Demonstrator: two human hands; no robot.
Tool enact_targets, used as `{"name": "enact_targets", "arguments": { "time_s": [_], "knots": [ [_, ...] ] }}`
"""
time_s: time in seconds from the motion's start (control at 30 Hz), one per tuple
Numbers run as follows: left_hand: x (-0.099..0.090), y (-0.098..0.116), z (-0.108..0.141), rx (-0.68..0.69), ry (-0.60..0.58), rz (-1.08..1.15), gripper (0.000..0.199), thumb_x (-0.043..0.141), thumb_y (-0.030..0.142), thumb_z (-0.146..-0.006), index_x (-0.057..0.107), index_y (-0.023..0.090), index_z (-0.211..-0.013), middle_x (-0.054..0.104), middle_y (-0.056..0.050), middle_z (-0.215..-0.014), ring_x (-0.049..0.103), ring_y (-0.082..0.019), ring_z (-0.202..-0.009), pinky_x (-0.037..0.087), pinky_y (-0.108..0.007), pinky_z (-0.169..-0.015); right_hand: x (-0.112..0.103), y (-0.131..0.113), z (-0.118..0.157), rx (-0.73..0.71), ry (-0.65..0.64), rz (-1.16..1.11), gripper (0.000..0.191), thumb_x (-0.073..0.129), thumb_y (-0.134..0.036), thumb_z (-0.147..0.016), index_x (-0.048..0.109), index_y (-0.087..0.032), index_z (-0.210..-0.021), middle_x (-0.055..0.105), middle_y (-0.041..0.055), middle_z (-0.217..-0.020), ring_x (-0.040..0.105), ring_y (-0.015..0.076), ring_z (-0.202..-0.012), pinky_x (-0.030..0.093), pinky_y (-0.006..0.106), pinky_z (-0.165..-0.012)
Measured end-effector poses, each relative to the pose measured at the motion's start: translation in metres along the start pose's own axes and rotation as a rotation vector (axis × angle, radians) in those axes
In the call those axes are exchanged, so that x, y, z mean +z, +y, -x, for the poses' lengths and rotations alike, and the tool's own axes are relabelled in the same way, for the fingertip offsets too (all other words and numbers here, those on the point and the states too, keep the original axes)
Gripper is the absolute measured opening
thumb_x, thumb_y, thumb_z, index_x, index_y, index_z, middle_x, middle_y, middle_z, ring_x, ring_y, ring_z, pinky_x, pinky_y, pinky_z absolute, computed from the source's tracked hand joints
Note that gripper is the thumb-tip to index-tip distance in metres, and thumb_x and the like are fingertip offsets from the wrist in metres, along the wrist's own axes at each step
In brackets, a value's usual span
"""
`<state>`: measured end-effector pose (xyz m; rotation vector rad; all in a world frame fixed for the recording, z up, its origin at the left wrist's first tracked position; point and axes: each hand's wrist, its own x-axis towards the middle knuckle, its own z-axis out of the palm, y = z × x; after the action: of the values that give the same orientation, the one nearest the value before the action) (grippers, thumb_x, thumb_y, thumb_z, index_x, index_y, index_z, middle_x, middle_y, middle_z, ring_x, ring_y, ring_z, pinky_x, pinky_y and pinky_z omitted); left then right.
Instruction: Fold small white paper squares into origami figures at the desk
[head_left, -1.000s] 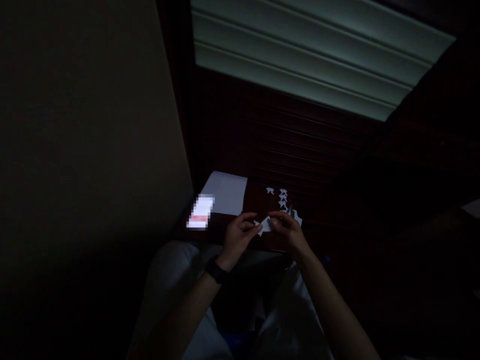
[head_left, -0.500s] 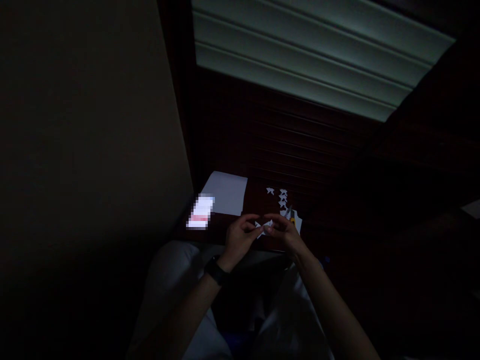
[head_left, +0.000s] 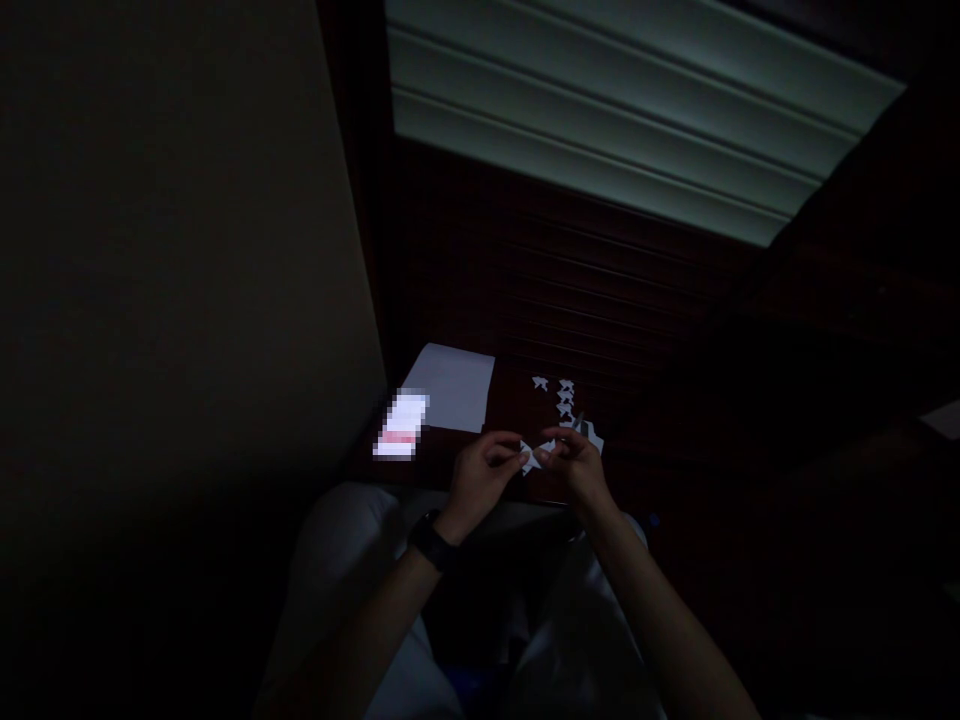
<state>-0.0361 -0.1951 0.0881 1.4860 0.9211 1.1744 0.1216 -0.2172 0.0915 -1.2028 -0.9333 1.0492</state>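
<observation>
Between my hands, above the near edge of the dark table [head_left: 435, 466], is a small folded white paper piece [head_left: 529, 460]. My left hand [head_left: 486, 475], with a black watch at the wrist, pinches the piece's left side. My right hand [head_left: 576, 465] has its fingertips closed on the right side. Behind them sit several small folded white shapes [head_left: 565, 397] in a column, with another one [head_left: 540, 382] to their left. White paper [head_left: 596, 436] and part of a cutter blade [head_left: 580, 418] show beyond my right hand, which covers the rest of the cutter.
White sheets [head_left: 454, 385] lie at the table's left, with a lit, blurred phone [head_left: 402, 425] overlapping their near left corner. A wall [head_left: 225, 250] rises at the left, and a dark slatted panel [head_left: 585, 270] stands behind the table. My knees are below.
My right hand has shifted slightly and now covers the cutter's yellow part. The held paper has moved a little to the right and turned, and more of its left side shows.
</observation>
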Motion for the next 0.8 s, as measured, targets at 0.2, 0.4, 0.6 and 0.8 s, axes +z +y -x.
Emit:
{"name": "enact_targets", "arguments": {
  "time_s": [0.2,0.4,0.6,0.8],
  "knots": [
    [-0.003,0.002,0.000,0.006,0.005,-0.015,0.028,0.064,0.033,-0.072,0.062,0.018,-0.096,0.068,-0.002,-0.068,0.064,-0.016,-0.064,0.047,-0.024,-0.061,-0.001,-0.006,-0.001,0.025,-0.042,0.005,0.034,0.075,-0.025,-0.056,0.065,-0.019,-0.088,0.048,-0.0067,-0.054,0.042,0.0074,-0.046,0.036,0.023,-0.049],
    [-0.004,0.000,-0.002,-0.001,0.001,0.002,0.028,0.064,0.034,-0.072,0.062,0.017,-0.095,0.067,-0.002,-0.066,0.063,-0.015,-0.062,0.046,-0.023,-0.060,-0.005,-0.009,-0.004,0.034,-0.118,0.010,0.033,0.075,-0.029,-0.059,0.064,-0.019,-0.089,0.053,-0.0051,-0.058,0.048,0.0095,-0.052,0.038,0.024,-0.054],
    [0.000,-0.002,-0.002,-0.035,-0.001,0.049,0.029,0.065,0.034,-0.072,0.063,0.017,-0.095,0.068,-0.004,-0.073,0.064,-0.016,-0.068,0.047,-0.024,-0.063,-0.001,-0.003,-0.004,-0.037,-0.048,0.029,0.028,0.073,-0.030,-0.063,0.062,-0.019,-0.087,0.045,-0.0076,-0.054,0.040,0.0067,-0.047,0.034,0.021,-0.050],
    [0.004,-0.003,-0.001,-0.125,-0.008,0.218,0.049,0.073,0.030,-0.064,0.060,0.017,-0.108,0.066,-0.010,-0.102,0.060,-0.021,-0.097,0.047,-0.029,-0.080,0.004,0.001,-0.002,-0.133,-0.002,0.041,0.025,0.071,-0.026,-0.065,0.062,-0.020,-0.088,0.043,-0.0071,-0.057,0.039,0.0066,-0.049,0.034,0.020,-0.051]
  ]
}}
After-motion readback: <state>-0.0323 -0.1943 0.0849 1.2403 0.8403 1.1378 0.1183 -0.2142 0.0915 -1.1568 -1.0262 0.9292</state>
